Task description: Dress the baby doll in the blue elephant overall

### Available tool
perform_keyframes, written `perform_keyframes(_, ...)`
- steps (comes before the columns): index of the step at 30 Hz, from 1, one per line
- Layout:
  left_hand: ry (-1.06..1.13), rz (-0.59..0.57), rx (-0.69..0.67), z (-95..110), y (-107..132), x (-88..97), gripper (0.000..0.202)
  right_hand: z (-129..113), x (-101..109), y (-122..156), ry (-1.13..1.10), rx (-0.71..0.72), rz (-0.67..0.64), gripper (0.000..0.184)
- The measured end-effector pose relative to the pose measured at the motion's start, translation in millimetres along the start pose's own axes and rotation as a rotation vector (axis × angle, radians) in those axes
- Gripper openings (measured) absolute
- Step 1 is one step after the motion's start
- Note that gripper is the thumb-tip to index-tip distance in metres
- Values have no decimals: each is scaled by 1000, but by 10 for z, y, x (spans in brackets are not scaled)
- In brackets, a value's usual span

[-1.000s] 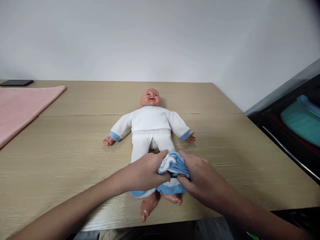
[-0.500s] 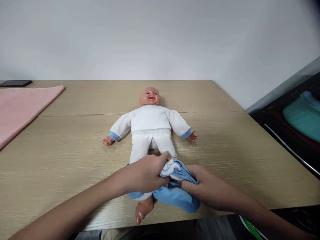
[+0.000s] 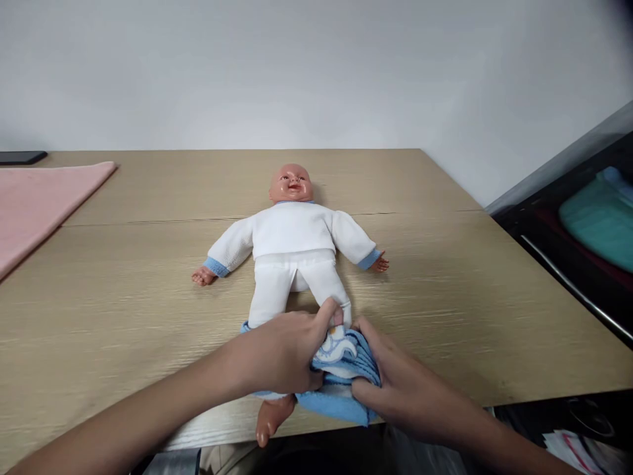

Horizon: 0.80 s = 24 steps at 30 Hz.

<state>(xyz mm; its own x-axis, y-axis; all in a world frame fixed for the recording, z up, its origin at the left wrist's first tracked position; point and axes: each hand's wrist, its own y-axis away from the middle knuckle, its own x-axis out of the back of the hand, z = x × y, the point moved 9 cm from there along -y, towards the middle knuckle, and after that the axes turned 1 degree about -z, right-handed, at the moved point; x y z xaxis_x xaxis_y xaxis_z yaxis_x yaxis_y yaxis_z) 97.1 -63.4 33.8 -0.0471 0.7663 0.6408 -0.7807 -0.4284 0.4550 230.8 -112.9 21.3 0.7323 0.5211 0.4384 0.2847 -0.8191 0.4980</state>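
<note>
A baby doll (image 3: 291, 234) in a white top and white trousers with blue cuffs lies on its back in the middle of the wooden table (image 3: 445, 277), head away from me. My left hand (image 3: 287, 353) is closed round the doll's lower right leg and a bunched blue and white sock (image 3: 341, 369). My right hand (image 3: 395, 382) pinches the same blue sock from the right, over the doll's foot. One bare foot (image 3: 267, 422) sticks out past the table's front edge.
A pink cloth (image 3: 34, 198) lies on the table at the far left, with a dark phone (image 3: 20, 157) behind it. At the right stands a dark shelf or drawer (image 3: 568, 237) holding a folded teal fabric (image 3: 598, 221).
My right hand has moved back in toward the doll's leg, bunching the blue sock up against my left hand. The view has shifted slightly down.
</note>
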Motion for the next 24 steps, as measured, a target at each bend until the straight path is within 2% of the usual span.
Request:
perform_keyframes(5, 253, 51, -58, -34, -25, 60, 76, 72, -43, 41, -166, 25, 7, 54)
perform_keyframes(9, 374, 125, -88, -87, -43, 116, 78, 160, -74, 78, -194, 55, 88, 69)
perform_keyframes(12, 437, 180, -123, -113, -35, 154, 85, 172, -92, 102, -135, 161, 192, 72)
perform_keyframes(17, 556, 261, -301, -38, 30, 258, 80, 82, 29, 177, -40, 449, 444, 65)
perform_keyframes(21, 621, 270, -342, -11, 84, 302, 78, 10, 193, 202, 2, 607, 498, 49)
perform_keyframes(24, 586, 275, -352, -14, 125, 350, 78, -35, 317, 214, 62, 685, 517, 42)
